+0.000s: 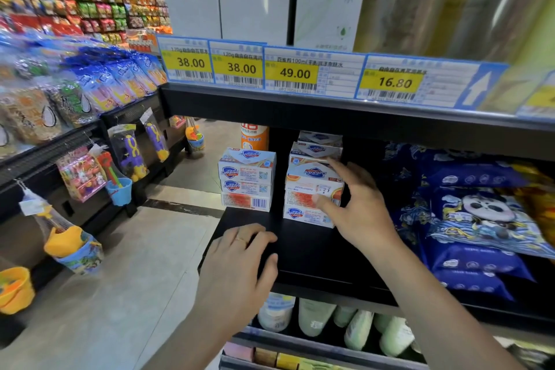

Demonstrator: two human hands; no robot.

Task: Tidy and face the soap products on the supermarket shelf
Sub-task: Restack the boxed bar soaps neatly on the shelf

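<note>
head | right hand fingers pinch right soap stack | blue packs beside | left hand fingers relaxed

Two soap stacks side by side on shelf.

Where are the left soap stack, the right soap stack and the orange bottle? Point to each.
left soap stack [247,179]: head view, front of its top box.
right soap stack [303,216]: head view, front of its bottom box.
orange bottle [254,137]: head view, its label.
</note>
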